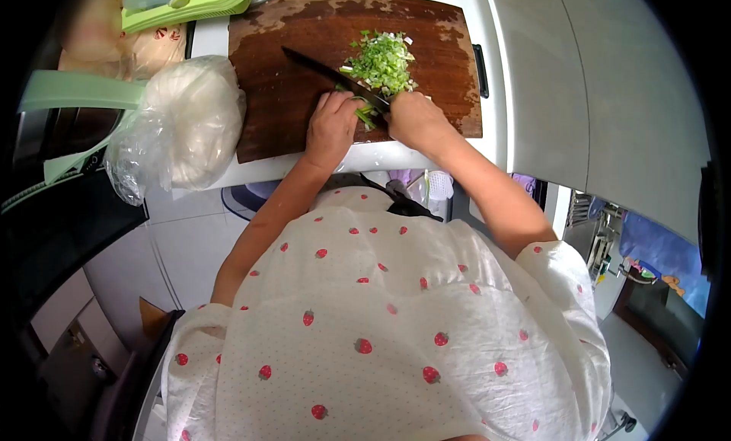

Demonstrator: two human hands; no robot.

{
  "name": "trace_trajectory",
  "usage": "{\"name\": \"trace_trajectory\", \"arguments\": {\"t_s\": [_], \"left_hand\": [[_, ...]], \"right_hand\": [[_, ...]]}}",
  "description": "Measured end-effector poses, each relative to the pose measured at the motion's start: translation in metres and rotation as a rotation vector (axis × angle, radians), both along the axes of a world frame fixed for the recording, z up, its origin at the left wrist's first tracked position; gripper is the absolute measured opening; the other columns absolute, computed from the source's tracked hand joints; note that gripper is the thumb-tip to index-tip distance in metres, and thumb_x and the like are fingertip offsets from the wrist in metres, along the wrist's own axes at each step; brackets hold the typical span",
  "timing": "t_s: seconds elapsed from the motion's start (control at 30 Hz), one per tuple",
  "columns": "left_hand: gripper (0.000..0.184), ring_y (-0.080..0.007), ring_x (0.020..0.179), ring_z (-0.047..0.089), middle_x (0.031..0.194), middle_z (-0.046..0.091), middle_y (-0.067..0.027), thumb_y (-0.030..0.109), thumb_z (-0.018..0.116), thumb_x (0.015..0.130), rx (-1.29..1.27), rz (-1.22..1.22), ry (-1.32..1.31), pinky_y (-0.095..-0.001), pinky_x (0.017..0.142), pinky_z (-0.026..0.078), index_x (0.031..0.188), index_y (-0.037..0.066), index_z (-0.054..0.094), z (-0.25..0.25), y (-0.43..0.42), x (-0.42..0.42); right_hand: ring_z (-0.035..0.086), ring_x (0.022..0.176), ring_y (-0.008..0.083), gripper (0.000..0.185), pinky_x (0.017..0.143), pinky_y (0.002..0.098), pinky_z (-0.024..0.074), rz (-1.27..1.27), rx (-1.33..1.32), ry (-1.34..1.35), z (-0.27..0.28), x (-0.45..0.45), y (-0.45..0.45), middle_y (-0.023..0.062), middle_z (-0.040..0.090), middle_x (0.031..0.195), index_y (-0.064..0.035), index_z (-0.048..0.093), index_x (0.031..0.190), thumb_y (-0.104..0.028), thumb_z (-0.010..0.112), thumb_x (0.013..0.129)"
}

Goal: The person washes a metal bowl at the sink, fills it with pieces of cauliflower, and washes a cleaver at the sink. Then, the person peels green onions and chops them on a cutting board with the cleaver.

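Note:
My right hand [417, 121] is closed around the handle of a kitchen knife [324, 71], whose dark blade points to the upper left across the wooden cutting board [282, 106]. Close to the blade, my left hand [332, 126] has its fingers bent over the near end of some green onion stalks [367, 115], pressing them to the board. Part of the stalks is hidden by the fingers and the blade. Beyond the knife lies a loose pile of chopped green onion [381, 62], light and dark green with white bits.
A tied clear plastic bag [199, 121] with something whitish inside stands left of the board, with a pale green handle-like strip [84, 91] next to it. Behind it is a green basket [190, 5]. A grey cabinet surface [548, 83] borders the counter on the right.

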State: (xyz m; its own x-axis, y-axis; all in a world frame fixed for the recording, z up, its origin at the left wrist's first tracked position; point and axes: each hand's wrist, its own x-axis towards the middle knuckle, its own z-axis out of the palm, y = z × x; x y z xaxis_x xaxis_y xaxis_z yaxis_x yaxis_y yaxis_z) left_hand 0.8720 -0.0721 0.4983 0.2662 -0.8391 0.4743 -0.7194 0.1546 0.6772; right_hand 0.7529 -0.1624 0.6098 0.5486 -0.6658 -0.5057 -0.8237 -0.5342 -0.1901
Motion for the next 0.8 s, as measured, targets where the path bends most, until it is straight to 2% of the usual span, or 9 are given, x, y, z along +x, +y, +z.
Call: {"name": "trace_trajectory", "arguments": {"t_s": [0.17, 0.23, 0.27, 0.37, 0.4, 0.5, 0.6, 0.67, 0.8], "left_hand": [[0.028, -0.0334, 0.101, 0.049, 0.108, 0.053, -0.0135, 0.001, 0.065, 0.069, 0.109, -0.024, -0.049, -0.0408, 0.087, 0.042, 0.096, 0.007, 0.061, 0.005, 0.006, -0.003], [0.028, -0.0340, 0.102, 0.048, 0.109, 0.052, -0.0139, 0.001, 0.066, 0.068, 0.103, -0.013, -0.092, -0.0412, 0.088, 0.041, 0.095, 0.008, 0.061, 0.005, 0.005, -0.002], [0.028, -0.0345, 0.102, 0.047, 0.109, 0.052, -0.0142, 0.000, 0.066, 0.068, 0.098, 0.001, -0.132, -0.0417, 0.089, 0.040, 0.095, 0.008, 0.061, 0.005, 0.003, -0.001], [0.027, -0.0343, 0.100, 0.048, 0.107, 0.052, -0.0142, 0.001, 0.068, 0.067, 0.069, 0.031, -0.070, -0.0425, 0.089, 0.039, 0.092, 0.007, 0.060, 0.000, -0.018, -0.005], [0.027, -0.0343, 0.100, 0.048, 0.107, 0.052, -0.0142, 0.001, 0.068, 0.067, 0.073, 0.029, -0.069, -0.0425, 0.089, 0.039, 0.092, 0.007, 0.060, 0.001, -0.025, -0.006], [0.030, -0.0337, 0.104, 0.047, 0.109, 0.052, -0.0129, 0.005, 0.070, 0.068, 0.122, 0.039, -0.042, -0.0400, 0.091, 0.040, 0.096, 0.008, 0.062, 0.005, -0.037, -0.009], [0.034, -0.0334, 0.108, 0.047, 0.114, 0.051, -0.0130, 0.008, 0.070, 0.072, 0.087, -0.018, 0.096, -0.0391, 0.092, 0.040, 0.105, 0.008, 0.061, 0.010, -0.020, -0.003], [0.036, -0.0325, 0.110, 0.050, 0.118, 0.053, -0.0141, 0.012, 0.068, 0.078, 0.052, 0.048, 0.277, -0.0375, 0.093, 0.042, 0.112, 0.007, 0.059, 0.018, -0.010, 0.001], [0.031, -0.0316, 0.104, 0.056, 0.115, 0.057, -0.0154, 0.010, 0.062, 0.084, -0.001, 0.136, 0.533, -0.0353, 0.090, 0.044, 0.114, 0.004, 0.057, 0.012, -0.008, 0.011]], "right_hand": [[0.062, 0.083, 0.0409, 0.024, 0.076, 0.0450, 0.0492, -0.009, -0.021, -0.095, -0.011, -0.007, -0.011, 0.0286, 0.062, 0.082, 0.0061, 0.065, 0.083, -0.018, 0.062, 0.080], [0.061, 0.088, 0.0402, 0.023, 0.079, 0.0429, 0.0486, -0.077, 0.068, -0.183, -0.012, -0.014, -0.019, 0.0278, 0.062, 0.085, 0.0079, 0.065, 0.084, -0.014, 0.062, 0.078], [0.061, 0.087, 0.0402, 0.028, 0.079, 0.0430, 0.0479, -0.141, 0.117, -0.181, -0.012, -0.021, -0.023, 0.0284, 0.062, 0.085, 0.0065, 0.064, 0.091, -0.018, 0.064, 0.079], [0.061, 0.088, 0.0405, 0.027, 0.078, 0.0439, 0.0469, -0.250, 0.105, -0.275, -0.004, -0.037, -0.027, 0.0294, 0.061, 0.087, 0.0030, 0.063, 0.099, -0.016, 0.063, 0.080], [0.062, 0.086, 0.0393, 0.029, 0.075, 0.0424, 0.0469, -0.271, 0.134, -0.267, -0.001, -0.038, -0.028, 0.0279, 0.062, 0.086, -0.0004, 0.062, 0.106, -0.016, 0.062, 0.081], [0.064, 0.080, 0.0370, 0.031, 0.073, 0.0399, 0.0474, -0.359, 0.206, -0.404, 0.001, -0.044, -0.022, 0.0240, 0.064, 0.081, -0.0001, 0.060, 0.109, -0.017, 0.062, 0.083], [0.064, 0.071, 0.0325, 0.033, 0.070, 0.0378, 0.0475, -0.291, 0.244, -0.450, -0.011, -0.054, -0.025, 0.0209, 0.063, 0.076, -0.0007, 0.057, 0.113, -0.017, 0.060, 0.084], [0.063, 0.068, 0.0312, 0.032, 0.068, 0.0380, 0.0474, -0.347, 0.299, -0.423, -0.006, -0.055, -0.023, 0.0207, 0.063, 0.075, -0.0007, 0.057, 0.113, -0.016, 0.060, 0.085], [0.061, 0.061, 0.0284, 0.029, 0.065, 0.0381, 0.0469, -0.388, 0.357, -0.370, -0.004, -0.050, -0.020, 0.0210, 0.061, 0.072, -0.0005, 0.057, 0.112, -0.014, 0.058, 0.086]]}}
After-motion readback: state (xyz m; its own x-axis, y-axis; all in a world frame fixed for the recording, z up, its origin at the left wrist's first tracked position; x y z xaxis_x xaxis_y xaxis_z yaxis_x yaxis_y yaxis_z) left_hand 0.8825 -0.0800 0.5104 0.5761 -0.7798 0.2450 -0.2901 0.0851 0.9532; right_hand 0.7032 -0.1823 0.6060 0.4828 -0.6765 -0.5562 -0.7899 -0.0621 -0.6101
